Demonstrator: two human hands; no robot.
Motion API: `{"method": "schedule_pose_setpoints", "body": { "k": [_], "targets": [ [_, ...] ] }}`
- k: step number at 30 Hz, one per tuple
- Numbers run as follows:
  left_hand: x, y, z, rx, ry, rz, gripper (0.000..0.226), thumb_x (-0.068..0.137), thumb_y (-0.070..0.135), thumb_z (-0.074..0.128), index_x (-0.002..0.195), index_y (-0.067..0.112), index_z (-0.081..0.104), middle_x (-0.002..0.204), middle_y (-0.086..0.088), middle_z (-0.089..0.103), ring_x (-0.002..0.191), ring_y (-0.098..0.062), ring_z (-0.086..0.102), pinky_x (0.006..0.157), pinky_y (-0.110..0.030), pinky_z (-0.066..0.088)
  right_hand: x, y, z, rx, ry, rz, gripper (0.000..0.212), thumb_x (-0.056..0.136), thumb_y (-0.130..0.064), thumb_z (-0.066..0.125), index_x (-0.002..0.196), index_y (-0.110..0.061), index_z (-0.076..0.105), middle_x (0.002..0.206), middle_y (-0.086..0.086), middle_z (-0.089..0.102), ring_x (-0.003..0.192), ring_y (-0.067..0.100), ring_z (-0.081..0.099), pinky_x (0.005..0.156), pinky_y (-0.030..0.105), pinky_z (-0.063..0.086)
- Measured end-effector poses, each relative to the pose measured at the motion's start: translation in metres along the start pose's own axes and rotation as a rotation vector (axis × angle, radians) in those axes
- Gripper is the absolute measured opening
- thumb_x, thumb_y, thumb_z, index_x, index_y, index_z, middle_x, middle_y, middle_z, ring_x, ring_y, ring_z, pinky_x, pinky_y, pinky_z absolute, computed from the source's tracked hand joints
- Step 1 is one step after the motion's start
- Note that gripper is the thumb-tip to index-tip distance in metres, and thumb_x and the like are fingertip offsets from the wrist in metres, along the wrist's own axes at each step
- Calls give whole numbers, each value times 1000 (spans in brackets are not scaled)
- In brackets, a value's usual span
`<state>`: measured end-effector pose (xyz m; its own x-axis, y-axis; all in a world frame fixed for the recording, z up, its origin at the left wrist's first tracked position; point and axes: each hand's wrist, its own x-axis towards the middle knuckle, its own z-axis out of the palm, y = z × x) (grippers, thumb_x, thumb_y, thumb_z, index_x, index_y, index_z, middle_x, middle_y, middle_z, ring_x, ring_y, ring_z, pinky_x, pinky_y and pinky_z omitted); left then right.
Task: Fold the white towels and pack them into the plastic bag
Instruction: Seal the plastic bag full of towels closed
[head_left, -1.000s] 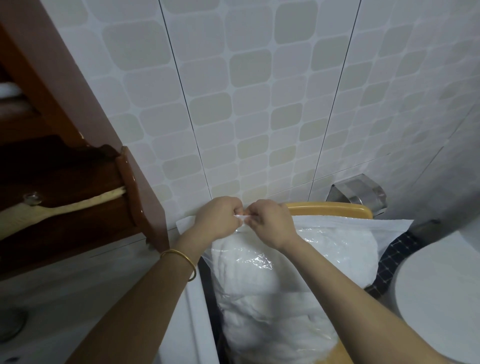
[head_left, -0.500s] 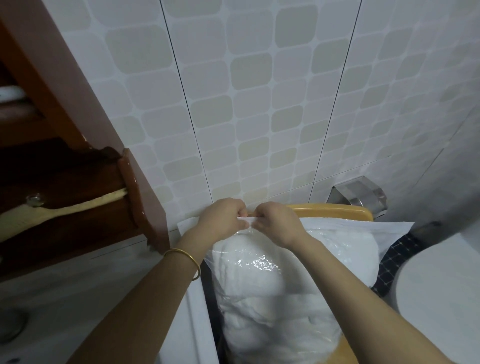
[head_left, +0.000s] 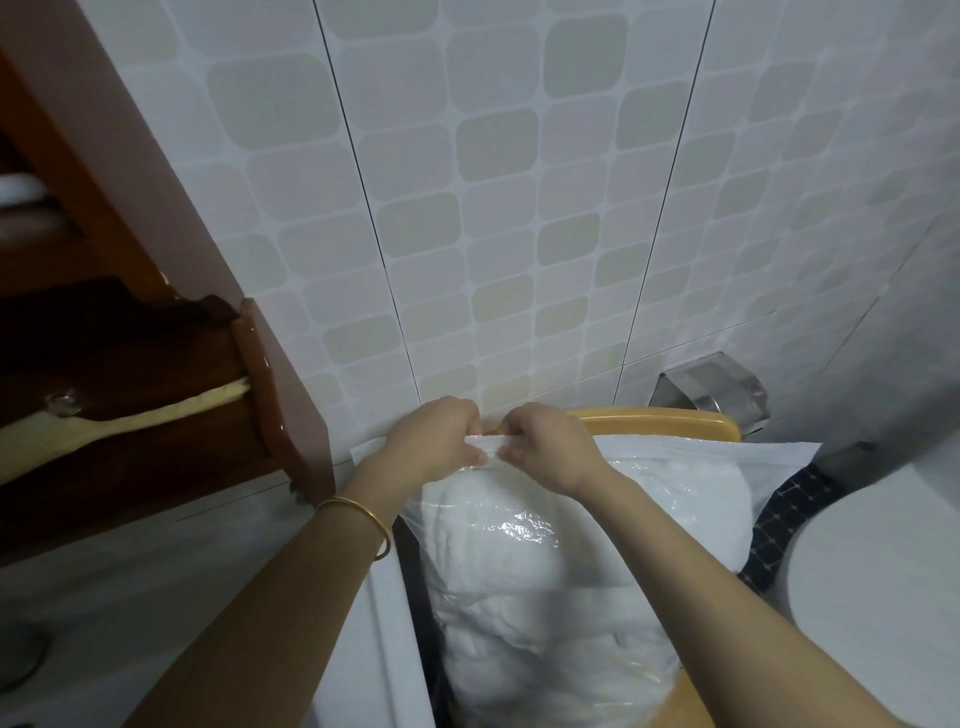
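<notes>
Head view, listed near to far. At 6 o'clock: plastic bag (head_left: 524, 540), clear, standing on a yellow wooden chair (head_left: 675, 422) and stuffed with white towels (head_left: 545, 634), which show through the film as one bunched mass. At 7 o'clock: white tabletop (head_left: 130, 597), just beside the bag's left side. At 4 o'clock: white toilet lid (head_left: 883, 571), with a dark checked cloth (head_left: 779, 519) between it and the bag. Left forearm enters from 7 o'clock, with a gold bangle (head_left: 363, 519) at the wrist. Right forearm enters from 5 o'clock and crosses over the bag. At centre: left hand (head_left: 431, 439) and right hand (head_left: 550, 447), knuckles almost touching. Each grip is closed, pinching the bag's white top edge, which runs taut between them. Just beyond the hands: the chair's top rail, close against the tiled wall (head_left: 519, 208). At 9 o'clock: dark red-brown wooden cabinet (head_left: 130, 415). At 3 o'clock: metal paper holder (head_left: 711, 389), fixed to the wall.
</notes>
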<state>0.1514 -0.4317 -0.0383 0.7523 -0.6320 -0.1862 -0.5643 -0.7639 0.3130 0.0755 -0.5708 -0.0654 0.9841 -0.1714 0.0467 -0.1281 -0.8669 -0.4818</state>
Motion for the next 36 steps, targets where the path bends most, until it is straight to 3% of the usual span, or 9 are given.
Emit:
{"method": "schedule_pose_setpoints", "body": {
  "k": [5, 9, 14, 19, 23, 28, 33, 36],
  "targets": [
    [0, -2, 0, 36, -18, 4, 15, 84, 24, 64, 86, 26, 49, 104, -2, 58, 97, -23, 55, 75, -30, 40, 2, -5, 4, -10, 0, -19, 20, 90, -29, 56, 97, -12, 63, 99, 4, 63, 96, 26, 56, 77, 34, 41],
    [0, 0, 1, 71, -24, 3, 11, 88, 24, 60, 98, 21, 56, 109, -3, 58, 104, -25, 54, 76, -30, 39, 1, -5, 6, -46, 3, -32, 22, 92, -30, 53, 97, -11, 62, 99, 6, 63, 97, 28, 55, 78, 35, 40],
    [-1, 1, 4, 98, 20, -13, 13, 89, 25, 58, 85, 25, 46, 105, -4, 60, 100, -26, 56, 74, -31, 39, 1, -5, 9, -72, 34, -37, 17, 91, -26, 51, 94, -13, 60, 97, 3, 62, 98, 26, 54, 78, 34, 35],
    [-2, -3, -1, 16, -11, -15, 13, 85, 26, 64, 85, 25, 52, 96, 3, 55, 98, -22, 56, 74, -30, 40, -1, -4, 9, -68, 54, -39, 15, 90, -26, 51, 92, -13, 59, 96, 3, 62, 97, 25, 54, 75, 33, 32],
    [-3, -8, -11, 42, -50, 2, 15, 82, 26, 68, 93, 19, 59, 102, 0, 59, 97, -21, 56, 79, -31, 43, 1, -5, 6, -26, 44, -28, 14, 87, -23, 53, 94, -13, 61, 97, 3, 61, 97, 25, 54, 75, 32, 36],
    [-7, -5, -5, 93, -2, -9, 14, 86, 24, 62, 83, 25, 48, 103, -2, 60, 98, -23, 56, 75, -30, 40, 3, -10, 5, -10, 1, -41, 17, 87, -26, 57, 99, -16, 63, 102, 2, 63, 100, 24, 54, 77, 33, 38],
    [-8, -5, -3, 124, 49, -9, 8, 88, 28, 61, 87, 26, 53, 101, 1, 60, 98, -23, 57, 73, -29, 36, 4, -10, 6, 1, 6, -36, 15, 87, -25, 56, 97, -16, 63, 100, 2, 63, 98, 24, 55, 74, 31, 36],
    [-9, -8, -6, 36, 2, -25, 12, 84, 27, 66, 86, 25, 54, 97, 2, 58, 97, -21, 57, 76, -30, 41, 4, -10, 6, 23, 1, -29, 15, 87, -25, 57, 96, -16, 64, 99, 2, 63, 98, 25, 56, 75, 32, 38]
  ]
}}
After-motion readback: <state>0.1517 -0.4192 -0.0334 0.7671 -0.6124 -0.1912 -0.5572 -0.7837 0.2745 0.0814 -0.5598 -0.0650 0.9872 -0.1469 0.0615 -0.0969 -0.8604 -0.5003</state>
